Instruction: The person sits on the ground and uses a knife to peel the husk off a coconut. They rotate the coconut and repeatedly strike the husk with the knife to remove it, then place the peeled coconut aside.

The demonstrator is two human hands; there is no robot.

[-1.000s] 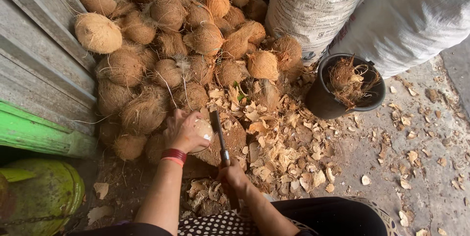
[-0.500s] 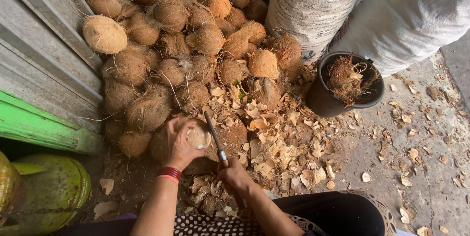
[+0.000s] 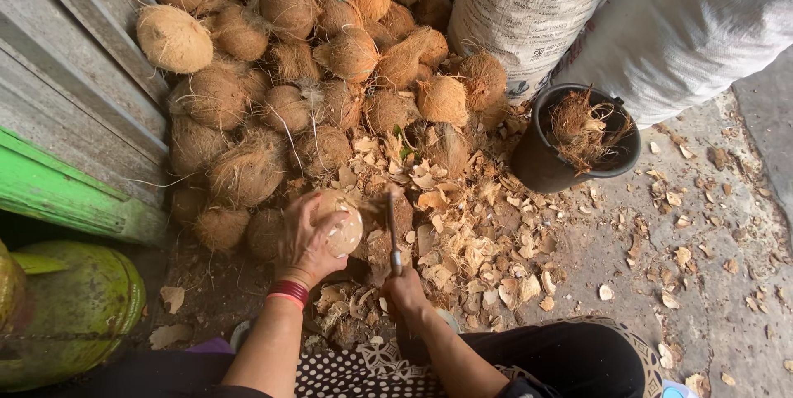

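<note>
- Brown husked coconuts (image 3: 289, 59) are heaped against the grey wall (image 3: 74, 76) on the left, filling the upper middle of the view.
- Left hand (image 3: 310, 241) wraps a pale, half-peeled coconut (image 3: 340, 220) from the left; its fingers curl closed over the shell, at the pile's near edge.
- Right hand (image 3: 405, 291) grips a knife (image 3: 393, 229) by the handle, fingers shut round it; the blade stands upright just right of the coconut, close beside it, though contact cannot be told.
- Husk chips (image 3: 471, 233) cover the floor (image 3: 702, 282) right of the knife, thinning toward bare concrete further right.
- Black bucket (image 3: 541, 163) holding fibre stands well right of the hands, against two white sacks (image 3: 595, 10).
- Green gas cylinder (image 3: 66, 307) sits at the lower left, near the left forearm.
- Green plank (image 3: 66, 191) edges the wall's foot, left of the pile.
- Open room lies mostly to the right and lower right.
</note>
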